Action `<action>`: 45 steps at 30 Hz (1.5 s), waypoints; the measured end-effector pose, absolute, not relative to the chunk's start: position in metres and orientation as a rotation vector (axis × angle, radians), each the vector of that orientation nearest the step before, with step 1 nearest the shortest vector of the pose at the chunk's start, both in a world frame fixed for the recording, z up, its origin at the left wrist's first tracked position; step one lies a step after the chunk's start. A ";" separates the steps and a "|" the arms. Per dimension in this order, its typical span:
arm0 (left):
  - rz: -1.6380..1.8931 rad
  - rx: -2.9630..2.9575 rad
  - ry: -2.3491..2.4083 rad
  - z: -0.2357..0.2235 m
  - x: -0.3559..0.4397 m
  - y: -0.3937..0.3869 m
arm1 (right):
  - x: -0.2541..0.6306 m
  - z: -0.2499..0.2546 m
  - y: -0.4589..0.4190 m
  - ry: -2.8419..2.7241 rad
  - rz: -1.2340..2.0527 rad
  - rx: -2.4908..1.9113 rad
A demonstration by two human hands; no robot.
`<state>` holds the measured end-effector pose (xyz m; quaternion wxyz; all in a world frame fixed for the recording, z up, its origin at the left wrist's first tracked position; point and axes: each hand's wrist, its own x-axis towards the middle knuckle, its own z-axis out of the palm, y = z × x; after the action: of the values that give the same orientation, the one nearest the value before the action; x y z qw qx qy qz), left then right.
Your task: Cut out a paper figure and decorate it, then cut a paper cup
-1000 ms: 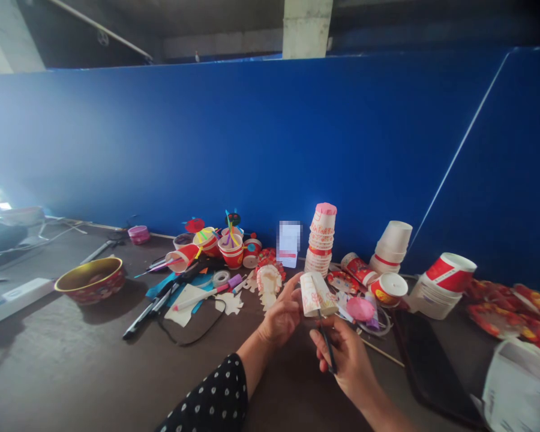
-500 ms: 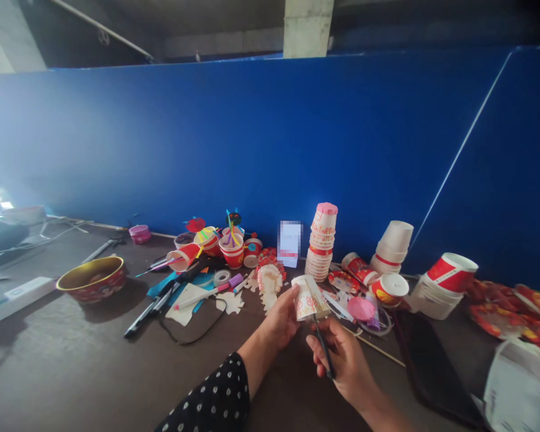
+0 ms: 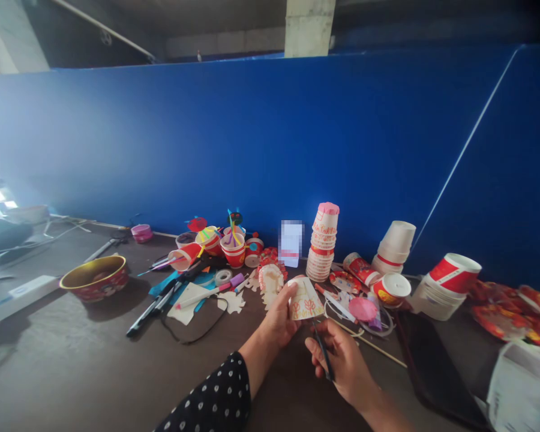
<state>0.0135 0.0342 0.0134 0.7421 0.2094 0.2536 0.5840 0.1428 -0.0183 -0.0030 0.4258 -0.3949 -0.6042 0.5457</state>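
My left hand (image 3: pixel 282 318) is closed around a white paper cup (image 3: pixel 306 306) with red flowers and yellow-green marks drawn on it. The thumb presses on the cup's upper left side. In my right hand (image 3: pixel 342 360) is a slim black tool, seemingly scissors (image 3: pixel 324 354); the fingers hide much of its shape. Its front end points up at the cup's lower edge. Just behind the cup lies a scalloped paper cut-out (image 3: pixel 270 281). A tall stack of paper cups (image 3: pixel 320 258) with a pink top stands beyond.
Red cups with colourful strips (image 3: pixel 233 251), markers (image 3: pixel 202 298) and paper scraps lie left of my hands, with a gold-rimmed bowl (image 3: pixel 94 288) farther left. To the right are more cup stacks (image 3: pixel 447 285), a thin stick (image 3: pixel 382 350) and a black phone-like slab (image 3: pixel 436 366). A blue partition (image 3: pixel 270 138) borders the table.
My left hand has turned the cup and shifted it slightly left, so its drawn flowers face me more. The tool's front end now sits just below the cup's edge. My right hand has barely moved.
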 end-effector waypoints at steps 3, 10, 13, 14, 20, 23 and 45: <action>1.323 0.490 0.547 0.014 0.013 0.034 | 0.143 -0.002 -0.018 -1.506 1.375 -0.998; 1.357 0.564 0.500 0.016 0.011 0.034 | 0.141 0.003 -0.019 -1.474 1.458 -1.017; 1.369 0.515 0.522 0.016 0.007 0.038 | 0.138 0.006 -0.021 -1.449 1.506 -1.062; 1.369 0.497 0.525 0.016 0.006 0.040 | 0.137 0.007 -0.021 -1.449 1.508 -1.073; 1.409 0.476 0.525 0.019 0.001 0.043 | 0.138 0.001 -0.020 -1.449 1.503 -1.052; 1.418 0.466 0.543 0.019 0.000 0.044 | 0.139 -0.002 -0.020 -1.454 1.507 -1.057; 1.404 0.667 0.590 0.015 0.008 0.039 | 0.145 -0.015 -0.017 -1.513 1.425 -0.998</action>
<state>0.0075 0.0390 0.0147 0.6737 0.2964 0.2622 0.6240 0.1445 -0.0165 -0.0154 0.4061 -0.3956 -0.5996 0.5648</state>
